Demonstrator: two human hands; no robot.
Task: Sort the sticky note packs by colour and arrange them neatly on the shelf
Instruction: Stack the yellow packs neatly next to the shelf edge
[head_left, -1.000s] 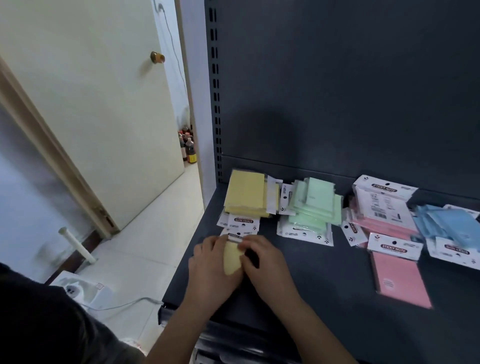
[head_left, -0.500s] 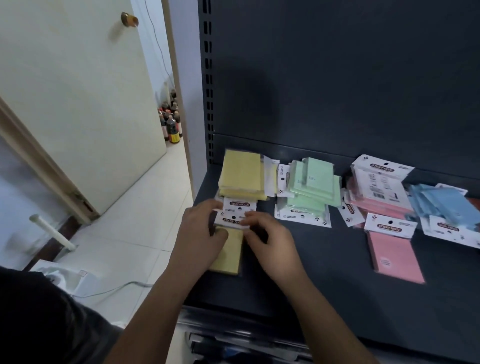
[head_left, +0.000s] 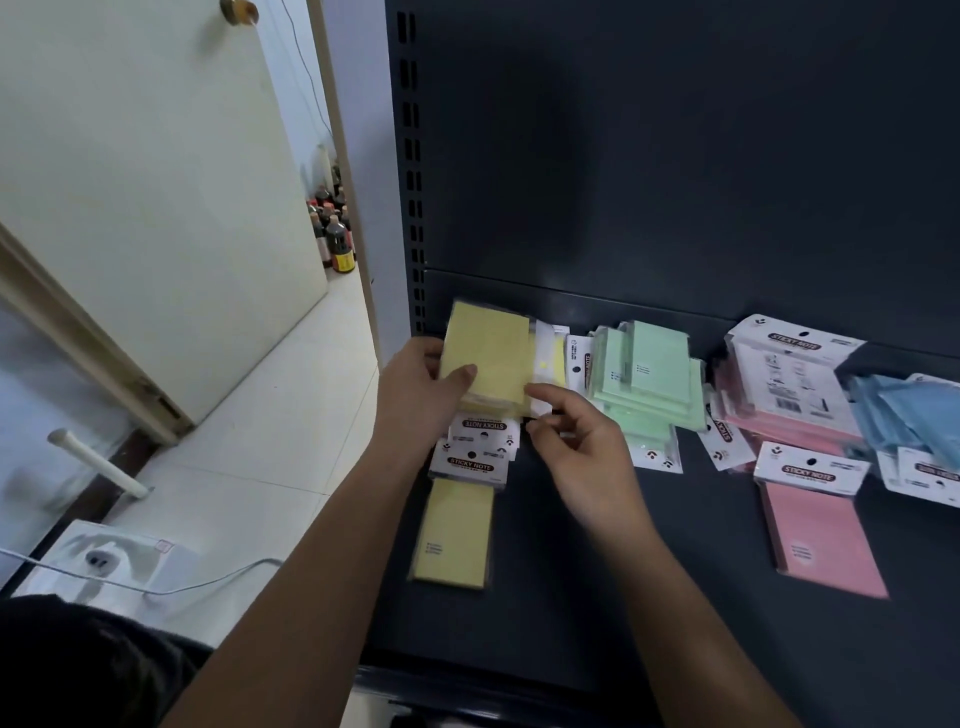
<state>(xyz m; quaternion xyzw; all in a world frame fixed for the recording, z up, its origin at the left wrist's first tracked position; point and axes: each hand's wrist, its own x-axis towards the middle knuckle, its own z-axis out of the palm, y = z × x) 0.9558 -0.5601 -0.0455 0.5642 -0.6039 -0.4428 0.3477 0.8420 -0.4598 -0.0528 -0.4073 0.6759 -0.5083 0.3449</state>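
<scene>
on the dark shelf (head_left: 623, 597), at its left end, the yellow stack (head_left: 488, 358) of sticky note packs is gripped by the left hand (head_left: 421, 395), thumb curled over the top face and the other fingers hidden beneath. the right hand (head_left: 582, 447) is at the stack's near right corner, fingers curled, index tip touching the edge; whether it pinches the white flap there or holds nothing, i cannot tell. just in front of the yellow stack lies a single yellow pack (head_left: 457, 530); past its white header a second header shows, its pack hidden under the stack. right of the yellow stack sits a green pile (head_left: 649, 374), loosely fanned, its lower packs mostly covered. further right of the stack are a pink pile (head_left: 779, 395) and a lone pink pack (head_left: 821, 535) nearer the front edge. farthest from the yellow stack, the blue packs (head_left: 914, 410) are cut off at the right edge of view, so their count is unclear.
</scene>
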